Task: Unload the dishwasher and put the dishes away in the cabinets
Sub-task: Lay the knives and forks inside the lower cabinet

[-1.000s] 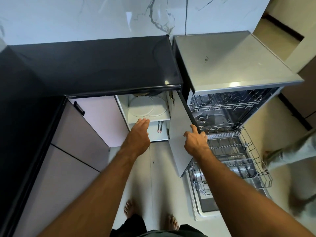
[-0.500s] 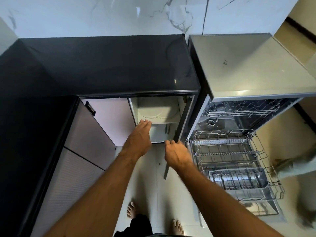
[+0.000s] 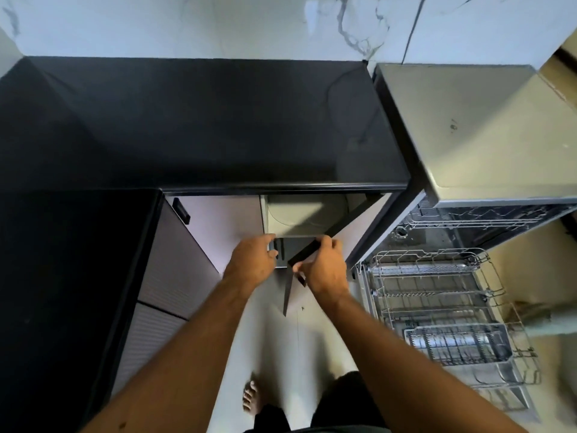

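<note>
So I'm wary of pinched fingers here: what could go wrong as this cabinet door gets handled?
The left hand rests at the cabinet opening while the right hand grips the cabinet door edge, so its fingers could get caught. The pulled-out dishwasher rack beside the right arm could snag it.

A black countertop (image 3: pixel 187 120) runs below a marble wall (image 3: pixel 218 23), above a pale tiled floor (image 3: pixel 281 354)
</note>
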